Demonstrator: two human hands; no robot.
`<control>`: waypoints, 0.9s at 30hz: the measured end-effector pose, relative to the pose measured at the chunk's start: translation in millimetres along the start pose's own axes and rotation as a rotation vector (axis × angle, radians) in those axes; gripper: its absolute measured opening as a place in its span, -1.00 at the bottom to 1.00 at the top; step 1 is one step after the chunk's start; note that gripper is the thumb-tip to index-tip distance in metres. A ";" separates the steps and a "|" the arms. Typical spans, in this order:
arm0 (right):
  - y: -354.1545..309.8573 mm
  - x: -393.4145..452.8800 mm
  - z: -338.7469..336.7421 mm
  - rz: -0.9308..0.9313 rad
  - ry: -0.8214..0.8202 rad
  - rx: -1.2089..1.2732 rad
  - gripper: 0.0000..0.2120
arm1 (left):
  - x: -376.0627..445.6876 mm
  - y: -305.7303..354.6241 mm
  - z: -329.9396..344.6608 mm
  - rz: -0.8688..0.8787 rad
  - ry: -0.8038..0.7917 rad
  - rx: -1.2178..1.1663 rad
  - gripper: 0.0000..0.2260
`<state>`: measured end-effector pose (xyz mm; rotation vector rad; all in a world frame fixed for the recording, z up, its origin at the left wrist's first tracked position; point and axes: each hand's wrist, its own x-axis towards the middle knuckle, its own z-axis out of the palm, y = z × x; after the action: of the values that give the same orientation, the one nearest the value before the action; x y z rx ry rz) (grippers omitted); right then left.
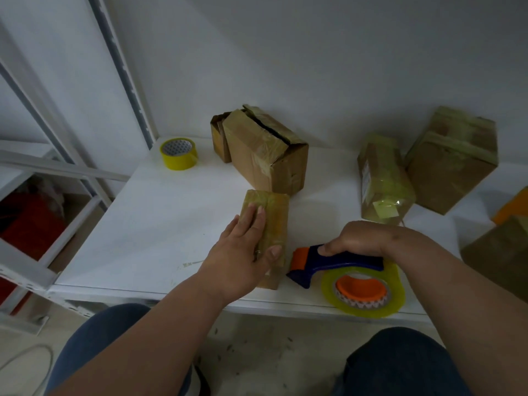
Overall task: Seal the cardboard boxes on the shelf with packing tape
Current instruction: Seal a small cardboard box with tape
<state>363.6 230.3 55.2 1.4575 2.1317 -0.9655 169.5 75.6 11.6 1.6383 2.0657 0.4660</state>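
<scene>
Pressing my flat left hand (243, 247) on small taped box (267, 230) at shelf (148, 224) front | right hand (357, 238) gripping tape dispenser (337, 264) beside it | label on wrapped box (383, 181) unreadable

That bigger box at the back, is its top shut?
Not fully: the big box shows a dark gap running between its taped top flaps.

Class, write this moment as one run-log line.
left hand: flat on small box | right hand: grips tape dispenser beside box | spare tape roll: back left of shelf
</scene>
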 end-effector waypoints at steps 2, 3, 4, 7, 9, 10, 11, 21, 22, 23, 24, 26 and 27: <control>4.2 -12.7 -5.6 -0.014 0.077 0.045 -0.56 | 0.1 -0.1 -3.3 0.033 0.016 -0.092 -0.41; 7.5 -20.5 -7.9 -0.037 0.127 0.073 -0.54 | -0.9 1.1 -6.2 0.031 0.037 -0.175 -0.44; 11.7 -28.7 -9.1 -0.069 0.185 0.095 -0.54 | -2.6 3.2 -8.2 0.003 0.062 -0.244 -0.47; 26.8 -55.2 -1.8 -0.189 0.375 0.123 -0.66 | -12.0 12.2 -9.9 -0.072 0.215 -0.185 -0.48; 34.8 -69.9 9.1 -0.276 0.488 0.106 -0.67 | -20.4 22.2 -11.1 -0.059 0.308 -0.165 -0.53; 38.0 -75.1 14.8 -0.334 0.550 0.081 -0.61 | -24.1 27.6 -12.7 -0.042 0.319 -0.206 -0.58; 41.4 -78.4 20.1 -0.404 0.612 0.054 -0.54 | -27.0 32.8 -14.6 -0.022 0.305 -0.268 -0.62; 41.7 -86.3 60.0 -0.776 0.840 -0.002 -0.48 | -40.6 48.3 -22.6 -0.101 -0.126 -1.172 -0.72; 41.1 -86.7 61.2 -0.779 0.843 -0.006 -0.48 | -41.0 46.0 -21.1 -0.116 -0.103 -1.203 -0.73; 40.5 -87.1 62.2 -0.777 0.843 -0.011 -0.48 | -41.6 44.4 -19.9 -0.139 -0.083 -1.221 -0.73; 39.7 -87.4 62.8 -0.775 0.844 -0.019 -0.48 | -42.0 42.9 -19.0 -0.162 -0.067 -1.227 -0.73; 38.2 -87.7 63.8 -0.776 0.859 -0.040 -0.49 | -42.7 40.2 -19.3 -0.198 -0.047 -1.234 -0.70; 37.3 -87.9 63.8 -0.776 0.867 -0.048 -0.49 | -42.9 39.2 -20.7 -0.205 -0.040 -1.231 -0.65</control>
<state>427.7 135.1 56.0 1.1126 3.4728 -0.4868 198.2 43.4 55.8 0.6642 1.3307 1.2657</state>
